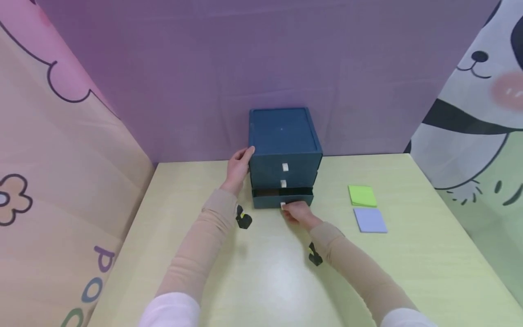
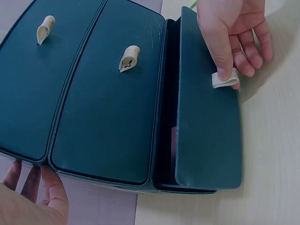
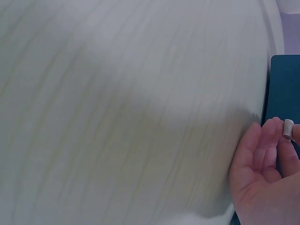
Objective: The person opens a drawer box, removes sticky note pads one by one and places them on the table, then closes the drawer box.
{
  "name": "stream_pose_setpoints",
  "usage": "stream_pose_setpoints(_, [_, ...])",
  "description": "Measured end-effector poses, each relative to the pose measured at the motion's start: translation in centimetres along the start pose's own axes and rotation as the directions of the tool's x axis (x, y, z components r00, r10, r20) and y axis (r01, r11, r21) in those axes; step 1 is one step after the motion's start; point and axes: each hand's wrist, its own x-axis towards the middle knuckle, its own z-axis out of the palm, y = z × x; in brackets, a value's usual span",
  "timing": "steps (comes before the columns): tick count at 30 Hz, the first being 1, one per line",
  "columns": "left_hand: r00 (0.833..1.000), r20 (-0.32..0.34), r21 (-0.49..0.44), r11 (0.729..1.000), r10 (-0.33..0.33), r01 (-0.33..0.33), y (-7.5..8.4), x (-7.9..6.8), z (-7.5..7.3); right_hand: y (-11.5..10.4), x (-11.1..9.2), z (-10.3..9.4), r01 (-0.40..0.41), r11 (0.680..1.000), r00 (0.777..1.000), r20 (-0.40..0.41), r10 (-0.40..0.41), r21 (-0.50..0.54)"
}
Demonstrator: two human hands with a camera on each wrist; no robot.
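A dark blue drawer cabinet (image 1: 284, 131) stands against the purple backdrop, three drawers high, each with a small pale fabric pull tab. Its bottom drawer (image 1: 265, 201) is pulled partway out, and a strip of something pinkish shows inside it in the left wrist view. My right hand (image 1: 298, 212) pinches the bottom drawer's tab (image 2: 225, 78) between thumb and index finger, the other fingers loosely bent below. Against the cabinet's left side rests my left hand (image 1: 238, 169), its thumb by the upper front corner and its fingertips touching the side wall.
On the pale wood table (image 1: 269, 281), a green sticky-note pad (image 1: 362, 195) and a lavender pad (image 1: 370, 220) lie to the right of the cabinet. Small black pieces (image 1: 244, 219) show beside both wrists. Printed cloth walls (image 1: 53, 150) border the table.
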Motion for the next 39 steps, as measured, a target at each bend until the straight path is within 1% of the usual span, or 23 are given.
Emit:
stream_pose_setpoints(6, [1.000,-0.006,-0.007,1.000,-0.012,0.012,-0.1,-0.1,-0.1,0.4,-0.4,0.0,0.028,1.000,0.999,0.022,-0.028,-0.004])
stream_pose_setpoints(14, [1.000,0.005,0.012,1.000,-0.021,0.021,-0.1,-0.3,-0.3,0.5,-0.8,0.0,0.019,0.999,0.999,0.032,-0.018,-0.027])
stream_pose_setpoints(24, [1.000,0.004,0.011,1.000,-0.018,0.018,-0.1,-0.4,-0.3,0.7,-1.1,-0.1,0.023,0.999,1.000,0.017,-0.022,-0.028])
stream_pose_setpoints(33, [1.000,0.008,0.006,1.000,-0.009,0.009,0.1,-0.5,-0.1,0.4,-1.5,-0.2,-0.011,0.999,1.000,-0.002,0.011,-0.039])
stream_pose_setpoints(36, [1.000,0.009,0.005,1.000,-0.006,0.006,0.1,-0.5,-0.1,0.6,-1.7,-0.2,0.003,0.999,1.000,0.005,-0.002,-0.037])
stream_pose_setpoints(39, [1.000,0.008,0.004,1.000,-0.004,0.004,0.2,-0.5,-0.1,0.9,-1.7,-0.3,0.041,0.999,0.999,0.024,-0.040,-0.031])
